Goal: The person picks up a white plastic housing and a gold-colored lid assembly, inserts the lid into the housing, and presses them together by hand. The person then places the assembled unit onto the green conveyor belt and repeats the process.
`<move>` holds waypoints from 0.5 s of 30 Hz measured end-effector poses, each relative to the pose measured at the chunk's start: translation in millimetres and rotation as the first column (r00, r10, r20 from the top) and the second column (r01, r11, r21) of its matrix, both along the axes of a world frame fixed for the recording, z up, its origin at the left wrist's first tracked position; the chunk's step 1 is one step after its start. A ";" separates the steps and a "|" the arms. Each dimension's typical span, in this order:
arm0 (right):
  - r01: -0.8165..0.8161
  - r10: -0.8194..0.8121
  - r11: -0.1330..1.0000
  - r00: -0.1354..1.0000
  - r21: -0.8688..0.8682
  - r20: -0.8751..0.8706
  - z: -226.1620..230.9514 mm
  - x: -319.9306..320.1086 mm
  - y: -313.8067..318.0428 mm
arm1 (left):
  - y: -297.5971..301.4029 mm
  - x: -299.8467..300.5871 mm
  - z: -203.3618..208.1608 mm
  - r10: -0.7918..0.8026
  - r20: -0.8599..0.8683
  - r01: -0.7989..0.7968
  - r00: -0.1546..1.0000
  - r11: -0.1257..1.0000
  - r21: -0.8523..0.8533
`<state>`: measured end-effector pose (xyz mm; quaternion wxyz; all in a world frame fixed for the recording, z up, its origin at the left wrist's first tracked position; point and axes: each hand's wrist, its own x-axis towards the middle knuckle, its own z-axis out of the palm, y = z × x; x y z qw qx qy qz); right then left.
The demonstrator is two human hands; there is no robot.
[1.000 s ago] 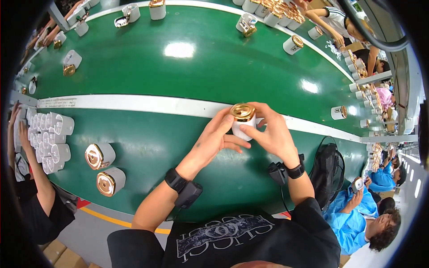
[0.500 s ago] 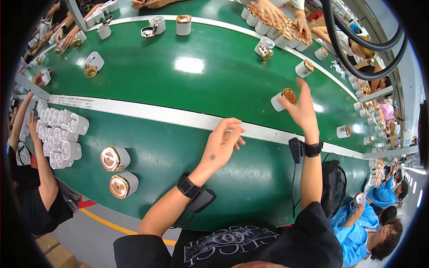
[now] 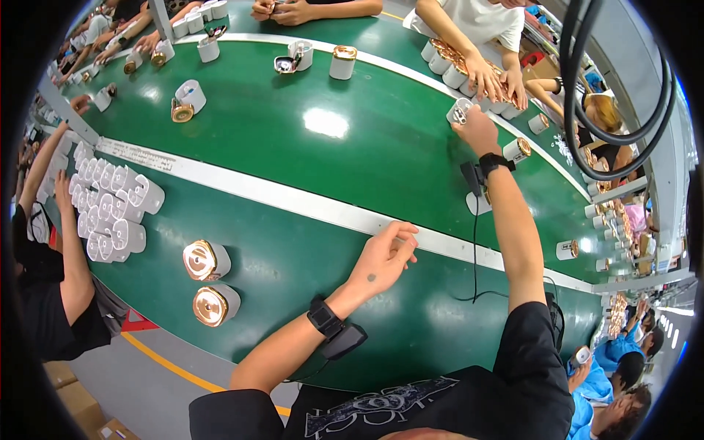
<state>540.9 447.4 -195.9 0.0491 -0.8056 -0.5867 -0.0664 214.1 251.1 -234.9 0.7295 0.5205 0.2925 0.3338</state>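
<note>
Right hand moved farther out, now at white canister.

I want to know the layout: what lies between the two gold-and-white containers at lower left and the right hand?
The head view shows a white strip between these containers and the right hand, with green surface on both sides.

The container at the right hand is white. Two near-left containers have copper-gold tops. The worktop is green.
</note>
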 end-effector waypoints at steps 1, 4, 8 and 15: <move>0.004 -0.004 1.000 1.000 0.017 0.028 1.8 -4.2 -3.8 | 1.1 -1.7 -5.6 0.000 0.021 0.001 1.000 1.000 -0.023; -0.047 0.048 0.999 0.994 0.016 -0.096 26.9 -32.4 -42.0 | -11.2 -8.0 -5.9 0.232 -0.160 -0.190 0.959 0.952 0.239; -0.237 0.180 0.971 0.815 -0.033 -0.551 63.6 -81.1 -117.8 | -14.5 -7.9 -10.3 0.464 -0.157 -0.358 0.872 0.823 0.441; -0.423 0.104 0.873 0.648 -0.243 -0.755 64.9 -158.5 -228.4 | -30.7 -22.7 -20.8 0.297 -0.155 -0.227 0.942 0.906 0.356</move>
